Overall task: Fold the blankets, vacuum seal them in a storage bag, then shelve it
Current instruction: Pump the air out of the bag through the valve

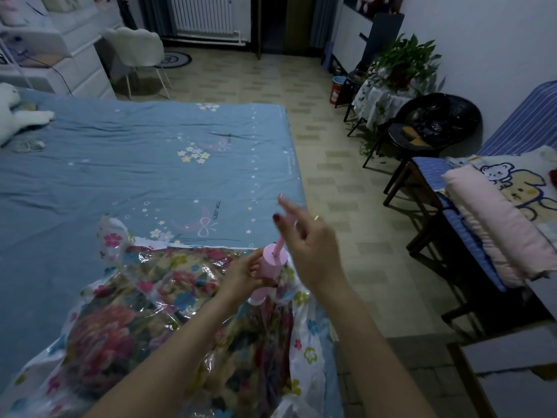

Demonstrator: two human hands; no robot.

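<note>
A clear storage bag with flower prints lies on the near corner of the bed, and a folded floral blanket shows through the plastic. A pink hand pump stands upright on the bag. My left hand grips the pump's barrel. My right hand is above the pump with its fingers spread and blurred; the thin pink rod rises from the barrel toward its palm, and I cannot tell whether the hand holds the handle.
The bed has a blue sheet with stars and flowers, and a white plush toy lies at its far left. Folded pink and cartoon-print bedding sits on a striped bench at right. A black chair, a potted plant and tiled floor lie beyond.
</note>
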